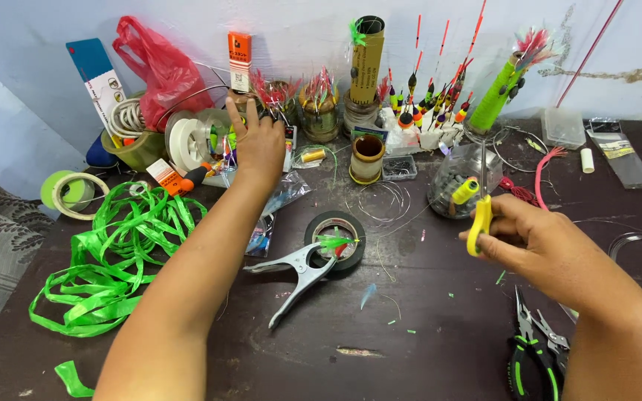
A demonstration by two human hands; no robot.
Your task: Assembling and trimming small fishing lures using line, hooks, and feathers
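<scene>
My left hand [258,145] reaches to the back of the dark table [425,341], fingers spread among small packets and a jar of red feathered lures [276,93]; whether it grips anything is hidden. My right hand [536,241] holds yellow-handled scissors [479,219], blades pointing up toward a clear jar [455,186]. In the middle, a metal spring clamp [299,271] grips a small green feathered lure [334,241] over a roll of black tape [336,238].
A heap of green ribbon [113,252] lies at left beside a tape roll [72,193]. Black and green pliers [533,349] lie at front right. Jars, fishing floats [429,96], line spools [187,141] and a red bag [161,70] crowd the back wall.
</scene>
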